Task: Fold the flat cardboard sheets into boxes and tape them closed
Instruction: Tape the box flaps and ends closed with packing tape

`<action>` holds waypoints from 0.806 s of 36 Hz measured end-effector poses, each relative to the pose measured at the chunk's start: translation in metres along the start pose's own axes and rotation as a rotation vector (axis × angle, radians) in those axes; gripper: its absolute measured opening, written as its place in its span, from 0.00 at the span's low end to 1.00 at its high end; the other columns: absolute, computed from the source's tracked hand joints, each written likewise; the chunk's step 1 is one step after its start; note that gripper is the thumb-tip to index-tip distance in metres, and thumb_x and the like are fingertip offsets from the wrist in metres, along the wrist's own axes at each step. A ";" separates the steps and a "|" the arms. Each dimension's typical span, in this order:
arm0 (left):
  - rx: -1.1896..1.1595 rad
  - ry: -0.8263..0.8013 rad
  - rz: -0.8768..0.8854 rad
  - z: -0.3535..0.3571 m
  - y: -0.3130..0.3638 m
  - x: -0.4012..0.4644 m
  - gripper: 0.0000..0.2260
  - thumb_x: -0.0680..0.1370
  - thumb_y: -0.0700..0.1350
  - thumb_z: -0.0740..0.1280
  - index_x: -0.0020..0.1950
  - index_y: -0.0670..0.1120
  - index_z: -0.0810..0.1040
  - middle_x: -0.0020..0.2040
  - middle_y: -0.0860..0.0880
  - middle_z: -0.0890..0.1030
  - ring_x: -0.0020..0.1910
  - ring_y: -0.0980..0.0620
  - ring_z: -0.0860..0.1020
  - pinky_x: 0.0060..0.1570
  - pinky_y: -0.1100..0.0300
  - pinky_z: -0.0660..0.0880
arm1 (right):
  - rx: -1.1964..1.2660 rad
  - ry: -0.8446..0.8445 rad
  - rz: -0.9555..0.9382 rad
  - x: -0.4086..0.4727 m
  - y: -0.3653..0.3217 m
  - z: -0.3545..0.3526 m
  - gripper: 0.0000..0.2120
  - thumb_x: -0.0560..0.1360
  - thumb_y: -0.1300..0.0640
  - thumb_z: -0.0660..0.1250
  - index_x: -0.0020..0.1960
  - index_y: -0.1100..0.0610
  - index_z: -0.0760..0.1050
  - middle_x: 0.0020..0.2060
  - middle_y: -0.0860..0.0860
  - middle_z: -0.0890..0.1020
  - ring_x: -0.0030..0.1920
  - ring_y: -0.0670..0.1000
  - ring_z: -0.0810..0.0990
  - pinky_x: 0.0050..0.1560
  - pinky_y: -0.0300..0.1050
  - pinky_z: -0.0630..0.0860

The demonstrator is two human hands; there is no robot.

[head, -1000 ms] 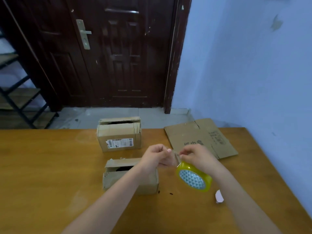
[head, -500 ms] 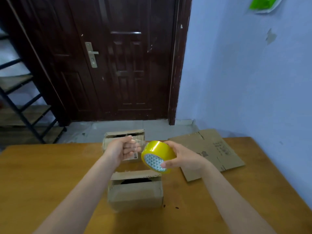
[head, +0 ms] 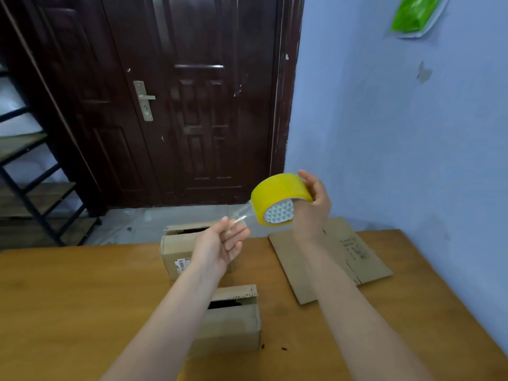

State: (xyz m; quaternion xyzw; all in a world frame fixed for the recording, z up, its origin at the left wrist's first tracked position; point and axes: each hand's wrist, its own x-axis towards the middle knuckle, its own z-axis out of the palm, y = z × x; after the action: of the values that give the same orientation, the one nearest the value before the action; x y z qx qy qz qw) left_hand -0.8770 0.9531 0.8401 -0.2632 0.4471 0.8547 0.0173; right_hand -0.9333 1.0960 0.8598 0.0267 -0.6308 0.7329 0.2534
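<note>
One tape roll (head: 280, 199), raised since a second ago, gripped in right hand (head: 313, 204); left hand (head: 220, 243) fingertips pinch its drawn-out strip (head: 242, 217). Unsealed box (head: 233, 320) lies below fingers; taping is imminent.

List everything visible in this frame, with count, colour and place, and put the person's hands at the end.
tape roll: 1, yellow, held up in the air above the table's far edge
tape strip: 1, clear, stretched from the roll to the left hand
folded boxes: 2, brown; near box under the left forearm, far box with a white label behind it
flat cardboard sheet: 1, brown, right far part of the table
table: 1, orange-brown wood
door: 1, dark brown, behind
shelf rack: 1, black frame, left
bag: 1, green, on the blue wall
left hand: pinches the strip's end
right hand: its grip is round the roll
</note>
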 end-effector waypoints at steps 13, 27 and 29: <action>0.250 0.208 0.296 -0.022 0.013 -0.011 0.08 0.80 0.44 0.62 0.47 0.42 0.79 0.38 0.46 0.84 0.32 0.52 0.82 0.32 0.64 0.74 | -0.867 -0.373 -0.878 0.025 0.018 -0.035 0.23 0.65 0.59 0.55 0.60 0.59 0.71 0.43 0.59 0.78 0.41 0.51 0.73 0.31 0.36 0.66; 0.328 0.272 0.149 -0.077 -0.005 -0.002 0.09 0.79 0.44 0.64 0.45 0.40 0.79 0.37 0.44 0.83 0.36 0.47 0.81 0.39 0.56 0.74 | -0.240 -0.245 0.038 -0.008 0.041 -0.056 0.25 0.64 0.63 0.63 0.57 0.44 0.76 0.53 0.46 0.79 0.53 0.47 0.77 0.41 0.30 0.74; 0.330 0.302 0.133 -0.084 -0.006 0.000 0.08 0.79 0.43 0.64 0.45 0.40 0.79 0.39 0.43 0.83 0.37 0.46 0.81 0.39 0.57 0.74 | -0.255 -0.299 -0.001 -0.018 0.036 -0.056 0.23 0.62 0.62 0.63 0.55 0.48 0.76 0.50 0.46 0.79 0.49 0.43 0.76 0.40 0.28 0.73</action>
State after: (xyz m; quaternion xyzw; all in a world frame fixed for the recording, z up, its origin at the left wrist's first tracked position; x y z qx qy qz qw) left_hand -0.8386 0.8914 0.7970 -0.3515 0.5946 0.7203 -0.0633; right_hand -0.9167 1.1399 0.8091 0.1035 -0.7493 0.6346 0.1585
